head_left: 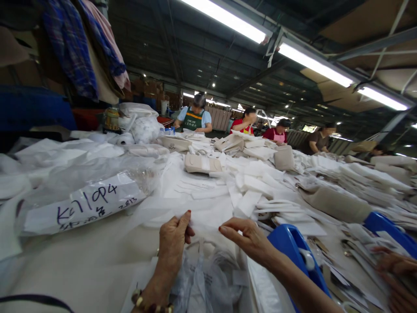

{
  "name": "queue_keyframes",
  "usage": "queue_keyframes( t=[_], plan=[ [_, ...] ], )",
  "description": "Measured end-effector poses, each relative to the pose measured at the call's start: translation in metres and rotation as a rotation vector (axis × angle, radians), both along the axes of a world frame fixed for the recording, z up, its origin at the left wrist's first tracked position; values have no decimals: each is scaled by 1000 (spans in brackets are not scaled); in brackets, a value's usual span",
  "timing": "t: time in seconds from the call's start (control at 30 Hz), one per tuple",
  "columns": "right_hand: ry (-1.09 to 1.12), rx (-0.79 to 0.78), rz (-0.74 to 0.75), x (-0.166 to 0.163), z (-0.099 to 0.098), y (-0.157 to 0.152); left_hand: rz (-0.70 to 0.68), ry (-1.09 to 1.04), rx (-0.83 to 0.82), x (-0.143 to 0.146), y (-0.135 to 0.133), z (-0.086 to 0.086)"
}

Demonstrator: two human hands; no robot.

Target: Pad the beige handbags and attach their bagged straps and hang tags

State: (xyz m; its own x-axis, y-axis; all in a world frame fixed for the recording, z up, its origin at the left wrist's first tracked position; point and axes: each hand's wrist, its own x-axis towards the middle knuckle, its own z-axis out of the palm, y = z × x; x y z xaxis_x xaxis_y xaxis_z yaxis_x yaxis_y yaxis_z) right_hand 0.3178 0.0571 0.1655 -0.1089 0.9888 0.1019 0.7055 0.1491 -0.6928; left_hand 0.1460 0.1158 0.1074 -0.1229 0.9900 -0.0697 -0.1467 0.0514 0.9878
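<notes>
My left hand (174, 239) is closed, thumb pressed against curled fingers. Across from it my right hand (246, 237) is closed too, its thumb and fingertips drawn together. Something thin and see-through may stretch between them, but I cannot make out what either hand holds. Just below the hands lie crumpled clear plastic bags (223, 274). Thin white sheets (208, 213) spread over the table beyond my fingertips. A blue plastic holder (289, 243) stands beside my right forearm.
A clear plastic package with a handwritten label (94, 202) lies at left. Further back are a beige pouch (198, 163) and stacked beige pieces (239, 141). Several co-workers, one in a green apron (193, 119), sit across the table. Another person's hand (395, 265) is at right.
</notes>
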Motion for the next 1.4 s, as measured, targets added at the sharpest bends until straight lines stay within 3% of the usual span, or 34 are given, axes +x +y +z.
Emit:
queue_keyframes(
  t=[0.2, 0.27, 0.43, 0.63, 0.73, 0.8, 0.97, 1.07, 1.23, 1.4],
  plan=[
    [-67, -85, 64, -17, 6, 14, -79, 51, 41, 2, -3, 1],
    [56, -149, 46, -22, 3, 18, -106, 52, 43, 2, -4, 2],
    [571, -341, -177, -24, -5, 26, -131, 39, 35, 2, -5, 4],
    [696, -290, -292, -20, -10, 26, -135, -2, 11, 4, -5, 2],
    [688, -208, -278, -21, -13, 25, -126, -19, 4, 5, -4, -1],
    [556, -115, -213, -24, -14, 21, -115, -21, 8, 3, -3, -3],
    [-159, 197, -72, -31, -18, 10, -139, 27, 91, 2, -4, -2],
    [-448, 344, -21, -32, -25, 11, -184, 83, 156, 3, -7, -1],
    [-595, 664, -43, -23, -32, 15, -171, 188, 224, 2, -9, 2],
    [-628, 862, 45, -21, -29, 6, -59, 130, 106, -5, -11, 1]
  ],
)
